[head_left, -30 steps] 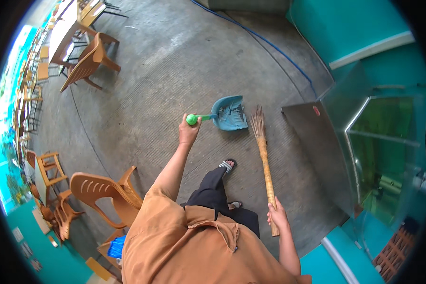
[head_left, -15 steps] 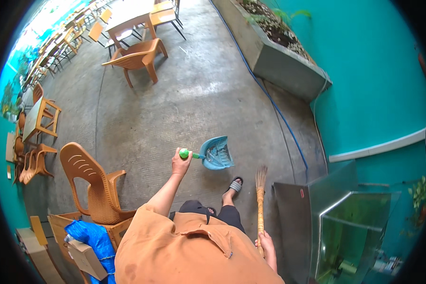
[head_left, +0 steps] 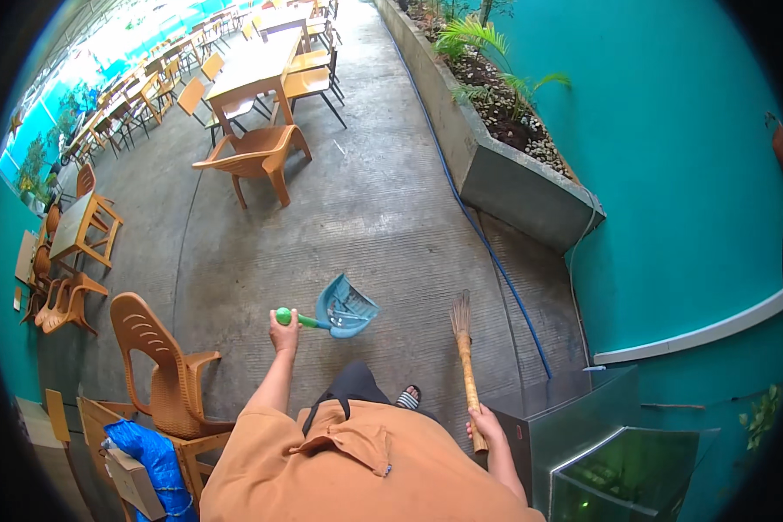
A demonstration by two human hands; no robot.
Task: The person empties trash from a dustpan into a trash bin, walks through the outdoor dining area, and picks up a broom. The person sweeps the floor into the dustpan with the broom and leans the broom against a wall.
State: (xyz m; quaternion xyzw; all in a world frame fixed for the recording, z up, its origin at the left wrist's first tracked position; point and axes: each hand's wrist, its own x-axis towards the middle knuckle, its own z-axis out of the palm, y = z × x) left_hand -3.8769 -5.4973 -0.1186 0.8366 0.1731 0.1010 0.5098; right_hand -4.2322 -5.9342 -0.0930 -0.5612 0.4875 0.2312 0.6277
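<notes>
My left hand (head_left: 284, 332) is closed round the green handle of a blue dustpan (head_left: 346, 309), held out in front of me above the concrete floor. Its scoop points to the right, with some small light bits that look like litter in it. In my right hand (head_left: 487, 426) is a stick broom (head_left: 464, 357), gripped near the lower end of its wrapped, yellowish handle. The thin bristles point away from me and spread at the far tip. Dustpan and broom are apart from each other.
An orange plastic chair (head_left: 161, 365) stands close on my left, beside a blue tarp bundle (head_left: 152, 457). To my right is a glass tank (head_left: 622, 470). A blue hose (head_left: 487, 244) runs along the concrete planter (head_left: 526, 196). Another plastic chair (head_left: 257, 161) and tables stand ahead.
The dustpan has shifted left and turned in my left hand. The broom has moved slightly left with my right hand. My view has tilted up, showing more of the tables ahead.
</notes>
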